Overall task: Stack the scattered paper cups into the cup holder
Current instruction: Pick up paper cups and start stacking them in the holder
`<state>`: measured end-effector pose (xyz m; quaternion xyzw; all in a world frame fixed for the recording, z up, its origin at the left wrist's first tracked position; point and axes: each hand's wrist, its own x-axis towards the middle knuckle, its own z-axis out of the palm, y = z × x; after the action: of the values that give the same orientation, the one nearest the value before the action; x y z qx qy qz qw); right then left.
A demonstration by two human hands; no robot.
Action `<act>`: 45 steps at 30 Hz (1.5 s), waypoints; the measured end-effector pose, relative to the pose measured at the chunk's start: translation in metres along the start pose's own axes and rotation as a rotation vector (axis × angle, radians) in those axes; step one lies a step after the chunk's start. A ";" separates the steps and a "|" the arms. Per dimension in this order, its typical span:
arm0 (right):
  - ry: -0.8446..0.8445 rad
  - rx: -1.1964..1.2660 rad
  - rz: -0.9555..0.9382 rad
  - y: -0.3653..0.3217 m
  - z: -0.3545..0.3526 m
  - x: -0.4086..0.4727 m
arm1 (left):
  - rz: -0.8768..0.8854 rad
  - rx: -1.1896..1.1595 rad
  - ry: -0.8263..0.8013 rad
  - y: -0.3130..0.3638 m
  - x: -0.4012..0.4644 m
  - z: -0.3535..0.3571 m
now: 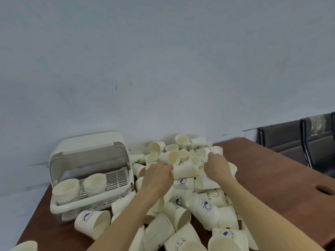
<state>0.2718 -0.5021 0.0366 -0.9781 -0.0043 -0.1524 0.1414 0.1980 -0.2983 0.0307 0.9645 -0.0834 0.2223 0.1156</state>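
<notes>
A heap of cream paper cups (pixel 206 205) with blue and black prints covers the middle of the brown table (pixel 262 178). At the left stands the white cup holder (pixel 76 205) with its lid swung up; two stacks of cups (pixel 66 189) (pixel 95 182) stand on its slatted tray. Both my hands reach into the far part of the heap. My left hand (pixel 157 178) pinches the end of a cup lying on its side (pixel 184 170). My right hand (pixel 217 167) curls its fingers over a cup with a smiley print (pixel 196 162) just beside it.
A pale wall runs directly behind the holder and the heap. Dark chairs (pixel 290 138) stand beyond the table's right edge. A round cable hole (pixel 323 189) is in the table at the far right. One loose cup (pixel 25 246) lies at the bottom left corner.
</notes>
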 end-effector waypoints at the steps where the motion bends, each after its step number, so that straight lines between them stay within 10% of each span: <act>1: 0.014 -0.027 0.007 0.002 0.002 0.002 | 0.002 0.003 -0.016 0.004 0.004 0.004; 15: -0.208 0.136 0.160 0.018 0.025 0.017 | 0.127 0.210 -0.261 0.047 0.058 0.040; 45: 0.159 0.199 -0.170 -0.010 0.002 0.007 | 0.188 0.492 -0.183 0.039 0.050 -0.008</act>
<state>0.2785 -0.4928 0.0400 -0.9402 -0.0907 -0.2398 0.2243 0.2306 -0.3393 0.0674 0.9677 -0.1262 0.1576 -0.1511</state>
